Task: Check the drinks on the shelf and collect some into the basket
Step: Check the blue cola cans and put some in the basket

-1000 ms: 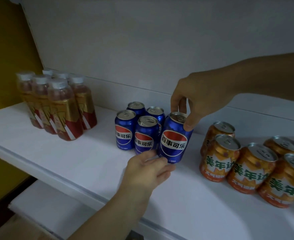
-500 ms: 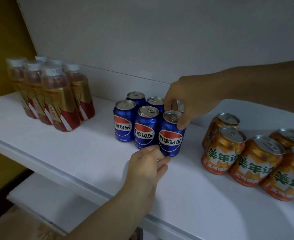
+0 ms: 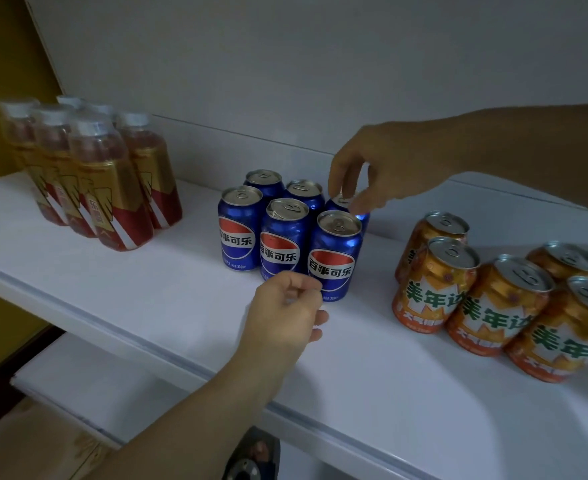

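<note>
Several blue cola cans stand in two rows mid-shelf. The front-right can (image 3: 332,261) stands upright with nothing touching its top. My right hand (image 3: 382,161) reaches in from the right, its thumb and fingertips pinched around the top of the rear-right blue can (image 3: 343,201), which is mostly hidden behind the front row. My left hand (image 3: 282,313) rests just in front of the front cans with its fingers loosely curled and nothing in them. Several orange cans (image 3: 434,289) stand to the right, and several red-and-gold bottles (image 3: 109,188) to the left.
The white shelf (image 3: 147,289) has bare room in front of the drinks and between the groups. A lower white shelf (image 3: 95,375) shows below its front edge. A yellow wall (image 3: 1,81) is at the left. A dark object (image 3: 251,455) sits at the bottom.
My right hand set the tilted front-right blue can upright, let go of it and moved back to the rear-right can. My left hand drew back slightly and curled.
</note>
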Demonstrator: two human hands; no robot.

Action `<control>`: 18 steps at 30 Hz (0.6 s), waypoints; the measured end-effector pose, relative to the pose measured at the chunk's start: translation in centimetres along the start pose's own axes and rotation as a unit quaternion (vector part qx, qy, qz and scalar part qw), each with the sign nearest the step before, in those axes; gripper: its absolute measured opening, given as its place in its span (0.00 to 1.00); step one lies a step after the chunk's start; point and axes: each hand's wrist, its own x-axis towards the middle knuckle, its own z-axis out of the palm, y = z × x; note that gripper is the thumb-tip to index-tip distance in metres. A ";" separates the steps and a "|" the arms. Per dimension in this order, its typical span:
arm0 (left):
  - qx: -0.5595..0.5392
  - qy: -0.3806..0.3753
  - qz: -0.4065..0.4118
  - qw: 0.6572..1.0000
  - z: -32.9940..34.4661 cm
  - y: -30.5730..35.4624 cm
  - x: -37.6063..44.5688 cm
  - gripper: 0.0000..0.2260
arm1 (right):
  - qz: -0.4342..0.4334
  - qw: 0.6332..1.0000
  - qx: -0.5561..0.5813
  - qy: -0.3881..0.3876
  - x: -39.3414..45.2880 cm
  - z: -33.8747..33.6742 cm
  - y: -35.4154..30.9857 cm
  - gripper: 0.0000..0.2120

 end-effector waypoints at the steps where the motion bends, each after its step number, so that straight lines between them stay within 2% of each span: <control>1: 0.047 -0.008 0.027 0.998 -0.3 -0.2 0.0 0.06 | 0.007 1.000 -0.006 -0.001 -0.2 0.0 0.3 0.09; 3: 0.181 -0.014 0.117 0.976 -1.0 -0.7 0.1 0.04 | 0.013 1.000 -0.020 -0.009 0.0 0.6 1.2 0.16; 5: 0.309 -0.017 0.201 0.929 -1.3 -0.9 -0.1 0.03 | 0.031 0.999 -0.009 -0.013 0.3 1.6 2.6 0.24; 8: 0.425 -0.028 0.264 0.865 -1.1 -0.7 -0.6 0.06 | 0.042 0.996 0.072 -0.019 1.1 3.1 3.5 0.27; 13: 0.580 -0.072 0.248 0.772 -0.5 -0.9 -1.5 0.18 | 0.008 0.991 0.131 0.006 1.6 3.8 3.9 0.29; 18: 0.621 -0.104 0.212 0.747 -0.3 -0.4 -1.8 0.20 | -0.008 0.996 0.081 0.036 1.9 4.2 3.6 0.24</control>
